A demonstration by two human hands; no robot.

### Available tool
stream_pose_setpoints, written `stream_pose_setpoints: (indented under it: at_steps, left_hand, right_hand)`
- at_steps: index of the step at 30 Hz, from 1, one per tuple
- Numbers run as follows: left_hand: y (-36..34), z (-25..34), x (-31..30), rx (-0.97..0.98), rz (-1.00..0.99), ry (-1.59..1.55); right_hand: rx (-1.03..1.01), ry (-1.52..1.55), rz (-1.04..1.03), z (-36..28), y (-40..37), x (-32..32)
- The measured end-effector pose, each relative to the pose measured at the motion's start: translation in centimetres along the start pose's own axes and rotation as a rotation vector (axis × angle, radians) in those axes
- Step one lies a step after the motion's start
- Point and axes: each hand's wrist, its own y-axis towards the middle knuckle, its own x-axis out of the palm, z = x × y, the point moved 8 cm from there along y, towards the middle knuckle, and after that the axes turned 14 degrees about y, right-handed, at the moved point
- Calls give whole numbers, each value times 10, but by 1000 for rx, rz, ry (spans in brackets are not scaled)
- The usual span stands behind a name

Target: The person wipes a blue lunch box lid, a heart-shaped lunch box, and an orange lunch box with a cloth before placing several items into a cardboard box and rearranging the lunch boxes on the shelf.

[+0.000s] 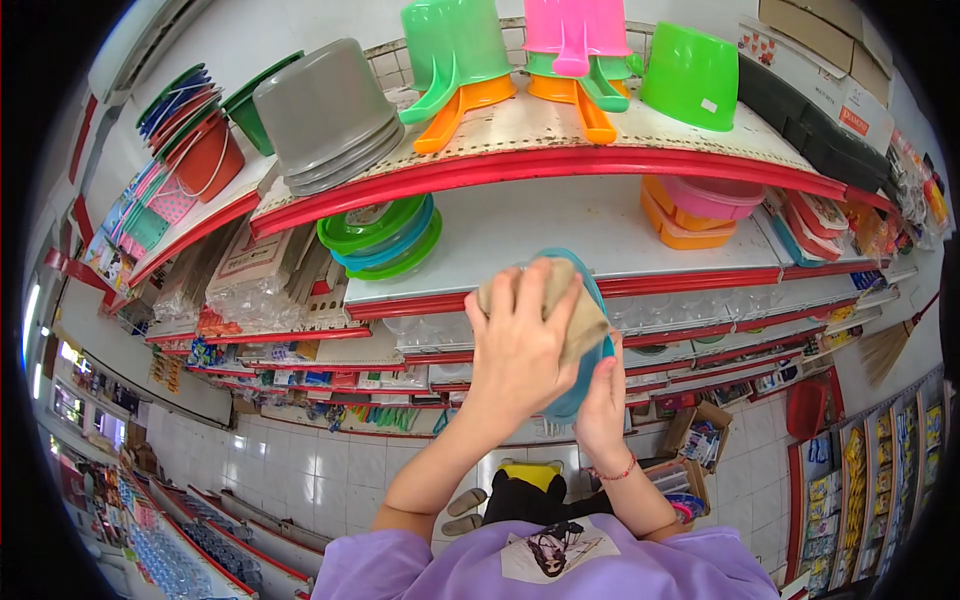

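My left hand [522,335] is closed around a folded beige cloth [585,335], pressing it to the inner face of a blue plastic container or lid [572,403]. With my right hand [601,405] I grip that blue piece by its right edge, thumb in front and fingers partly hidden behind. It is held tilted up before the middle shelf [590,235]; the cloth and left hand cover much of it. On that shelf, left of my hands, sits a stack of green and blue round plastic containers [385,240]. Orange and pink containers [690,212] are stacked to the right.
Upside-down grey buckets [325,110], green and pink dippers [455,55] and a green pail [690,75] stand on the top shelf. Red shelf edges [560,165] jut towards me. Below are a yellow stool [532,474], slippers [464,510] and a cardboard box [700,435].
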Motion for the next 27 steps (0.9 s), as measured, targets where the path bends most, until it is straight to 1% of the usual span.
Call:
stream_pose_setpoints:
  at_steps: [1,2,4,5,6,7,8,9,10,11,13,14,17,20,21,22,23,24,27]
  left_hand:
    - [-2,5,-2,53,5,-14]
    - [-5,12,-5,105,7,-30]
    - [-20,29,-4,198,-14,-32]
    - [-29,34,-5,233,16,-15]
    - [-37,38,-3,268,48,2]
    - [-46,41,-2,303,80,20]
    - [-57,46,-3,361,134,73]
    - [-69,45,-4,379,186,74]
    - [-81,44,-5,396,239,76]
    - [-90,40,-3,413,291,79]
    - [-104,24,-3,392,495,-18]
    - [-111,14,-1,382,597,-67]
    - [-132,2,9,451,859,0]
    - [-146,-15,23,405,1014,63]
    - [-151,-22,24,387,1059,78]
    - [-149,-36,23,327,993,47]
    - [-135,-48,14,259,860,51]
    - [-120,-56,1,192,726,55]
    - [-105,-87,-21,-196,563,-176]
  right_hand:
    - [-22,-22,23,0,-2,-2]
    - [67,99,111,4,-7,-4]
    - [281,549,175,17,-9,-6]
    - [385,773,205,22,-10,-7]
    - [401,797,147,28,-6,-12]
    - [431,776,150,30,-4,-20]
    - [462,755,154,21,2,-20]
    - [495,733,158,12,7,-17]
    - [404,695,207,-3,13,-16]
    - [372,704,229,-7,16,-17]
    - [309,727,275,-11,20,-19]
    - [315,729,288,-10,18,-18]
    - [366,737,301,-5,15,-15]
    - [376,748,302,-2,16,-24]
    - [343,728,298,-3,16,-33]
    - [310,708,293,-4,17,-44]
    - [275,689,288,-6,18,-51]
    - [242,645,342,-15,18,-55]
    - [188,544,305,-25,17,-59]
